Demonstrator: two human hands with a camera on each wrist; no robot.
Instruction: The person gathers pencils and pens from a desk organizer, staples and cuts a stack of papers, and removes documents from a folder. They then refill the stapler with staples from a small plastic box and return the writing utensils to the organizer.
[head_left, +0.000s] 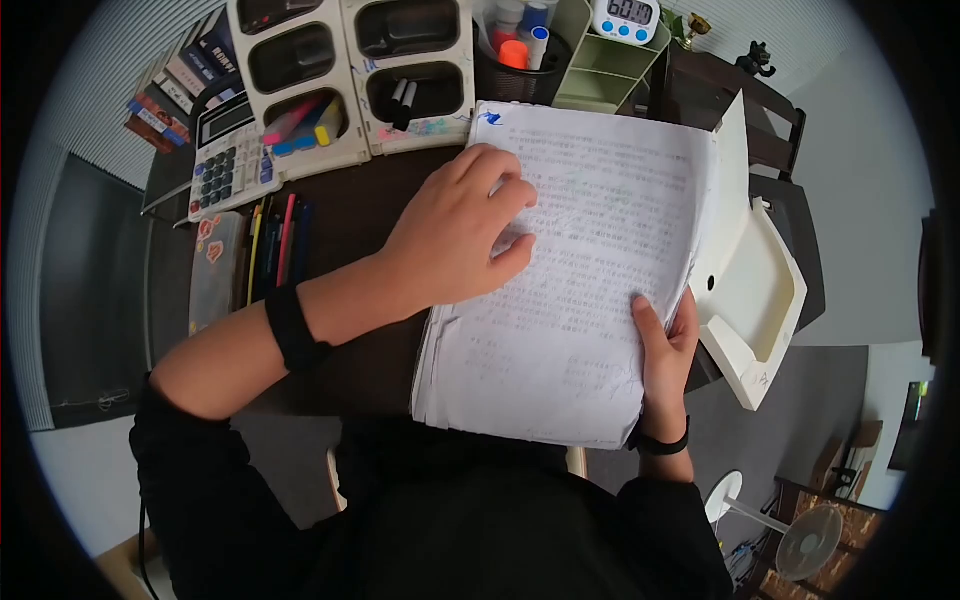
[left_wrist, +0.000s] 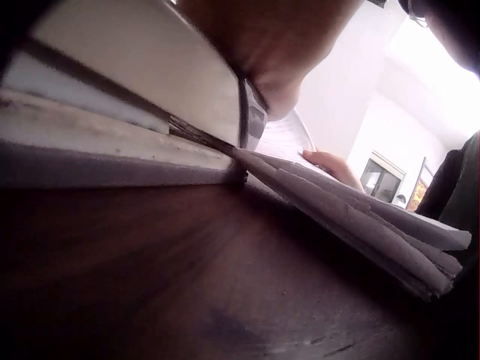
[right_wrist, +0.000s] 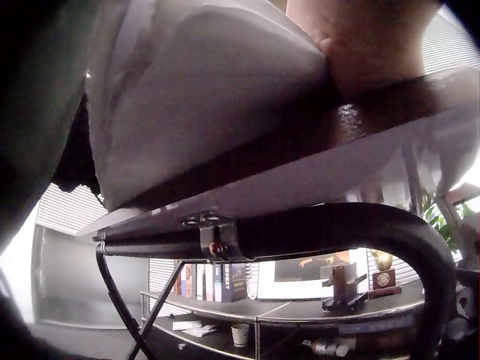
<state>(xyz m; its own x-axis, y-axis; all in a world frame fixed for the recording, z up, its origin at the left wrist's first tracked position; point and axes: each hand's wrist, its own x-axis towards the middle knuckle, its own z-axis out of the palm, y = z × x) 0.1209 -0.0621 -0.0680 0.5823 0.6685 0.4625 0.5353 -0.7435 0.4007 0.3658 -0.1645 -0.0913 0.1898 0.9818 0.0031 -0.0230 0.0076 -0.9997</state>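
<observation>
A thick stack of printed paper sheets (head_left: 590, 340) lies at a slant on the dark table, its left and lower edges worn and uneven. My left hand (head_left: 455, 230) rests over the upper left of the top sheet, fingers loosely bent and thumb spread away from them. At the lower right edge, my right hand (head_left: 668, 350) grips the stack, thumb on the top sheet and fingers round the side. The left wrist view shows the layered paper edges (left_wrist: 360, 225) low over the tabletop. In the right wrist view, sheets (right_wrist: 202, 90) hang past the table edge.
An open white box (head_left: 775, 310) stands right of the stack. Behind are a cream organizer (head_left: 350, 100) with markers, a black pen cup (head_left: 490, 80), a green holder (head_left: 600, 75) and a timer (head_left: 625, 20). Leftward lie a calculator (head_left: 230, 165), pencils (head_left: 285, 240) and a clear case (head_left: 213, 270).
</observation>
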